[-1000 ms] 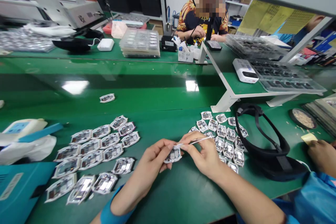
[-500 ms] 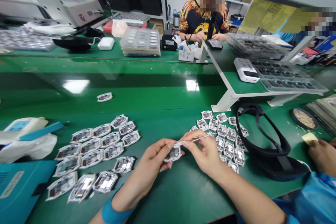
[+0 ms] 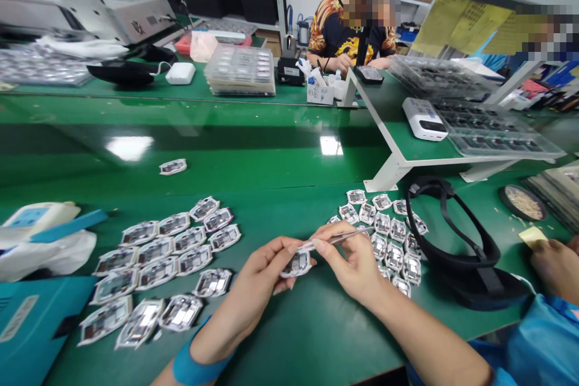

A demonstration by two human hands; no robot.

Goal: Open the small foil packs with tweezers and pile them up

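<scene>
Pinched in my left hand point(image 3: 266, 268) is a small white watch-like case point(image 3: 296, 264) with electronic parts inside, held tilted above the green bench. My right hand point(image 3: 348, 256) is closed around thin metal tweezers point(image 3: 346, 237), whose tip meets the upper edge of the case; the exact contact is hidden by my fingers. To the left several similar cases point(image 3: 156, 251) lie in slanted rows. Beyond my right hand another group of cases point(image 3: 395, 257) is spread out, partly covered by that hand. One single case point(image 3: 172, 166) lies farther back.
A black head strap device point(image 3: 456, 241) stands at the right, near another person's hand point(image 3: 554, 262). A raised shelf point(image 3: 393, 151) carries a white power bank point(image 3: 425, 119) and clear trays point(image 3: 502, 132). A teal box point(image 3: 40, 325) is at the left. Someone sits across the bench point(image 3: 271, 181).
The case in my left hand has tilted slightly, so its inside catches more light. Both hands stay close together in nearly the same place, and the view has shifted slightly.
</scene>
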